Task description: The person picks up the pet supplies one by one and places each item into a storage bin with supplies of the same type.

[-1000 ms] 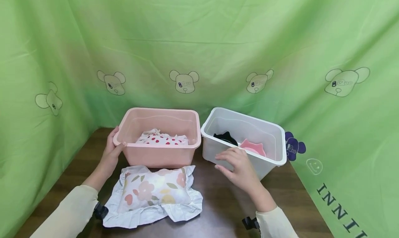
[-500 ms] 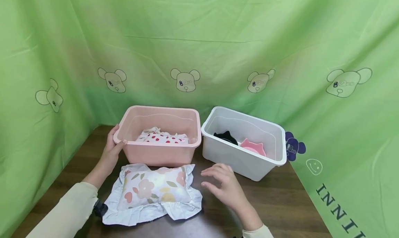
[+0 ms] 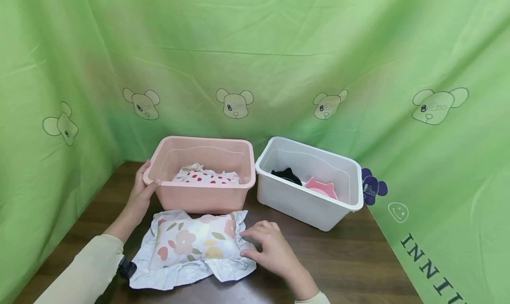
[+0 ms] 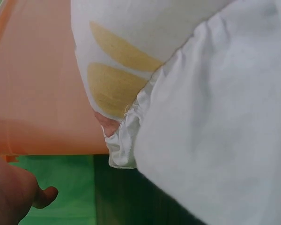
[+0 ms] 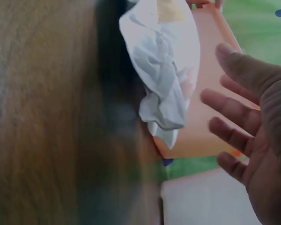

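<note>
Head view takes in a green cloth (image 3: 279,65) hung behind and to both sides of a wooden table (image 3: 338,264). Two bins stand at the far side: a pink bin (image 3: 203,200) on the left, nearly square to the person, and a white bin (image 3: 295,204) on the right, turned at an angle.

The pillow (image 3: 199,242) lies on the table in front of the pink bin, its long axis running left to right, roughly parallel to the bin's long side; whether its far edge touches the bin cannot be told. It sits between the two forearms, and the right hand (image 3: 268,244) is clearly the nearer, at the short right end, thumb and fingers parted and holding nothing. Head view overlaps the fingertips with the frill; right wrist view shows the fingers loosely spread, and contact cannot be confirmed. By judgement, a grasp from here would meet that end lengthwise.

The left hand (image 3: 139,198) is beyond the pillow's far left corner, gripping the pink bin's near left corner.

Inside the bins are a spotted cloth (image 3: 205,176), a pink dish (image 3: 322,187) and a black dish (image 3: 287,175).
</note>
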### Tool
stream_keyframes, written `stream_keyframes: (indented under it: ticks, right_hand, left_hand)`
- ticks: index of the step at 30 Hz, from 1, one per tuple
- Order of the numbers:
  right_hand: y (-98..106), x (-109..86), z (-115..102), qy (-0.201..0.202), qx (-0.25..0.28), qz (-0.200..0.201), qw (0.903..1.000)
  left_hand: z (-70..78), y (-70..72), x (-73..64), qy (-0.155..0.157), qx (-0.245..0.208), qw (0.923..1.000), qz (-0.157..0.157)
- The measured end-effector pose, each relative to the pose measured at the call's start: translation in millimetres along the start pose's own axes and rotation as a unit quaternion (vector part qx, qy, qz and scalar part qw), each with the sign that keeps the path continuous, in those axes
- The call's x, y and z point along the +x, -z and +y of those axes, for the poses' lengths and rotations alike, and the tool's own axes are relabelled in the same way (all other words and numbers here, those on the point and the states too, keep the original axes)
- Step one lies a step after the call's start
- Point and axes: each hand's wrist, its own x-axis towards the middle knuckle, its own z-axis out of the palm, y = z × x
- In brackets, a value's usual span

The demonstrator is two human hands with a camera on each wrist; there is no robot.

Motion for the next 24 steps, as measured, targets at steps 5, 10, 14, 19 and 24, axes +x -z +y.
stream_keyframes:
  ticks: [5,10,14,19,24]
  right_hand:
    - [-8.8,0.5,-5.5,-0.025,-0.006,-0.033,0.9991]
    - [-17.3,1.1,-11.7,-0.078,-0.002,-0.061,0.9951]
    - [-23.1,3.2,-15.5,-0.109,-0.006,-0.082,0.9907]
    - [-28.9,5.9,-18.7,-0.14,-0.032,-0.084,0.9861]
    - [-35.6,10.0,-22.7,-0.169,-0.032,-0.058,0.9835]
  left_hand:
    - [0.2,0.3,-0.9,0.001,0.002,1.0,0.003]
    - [-1.0,0.1,-0.2,-0.008,-0.006,0.9999,0.002]
    - [-1.9,0.9,0.5,-0.011,-0.01,0.9999,-0.001]
    - [-2.3,0.7,1.1,-0.01,-0.007,0.9999,-0.002]
    - [-1.7,1.5,0.5,-0.004,0.009,0.9999,-0.004]
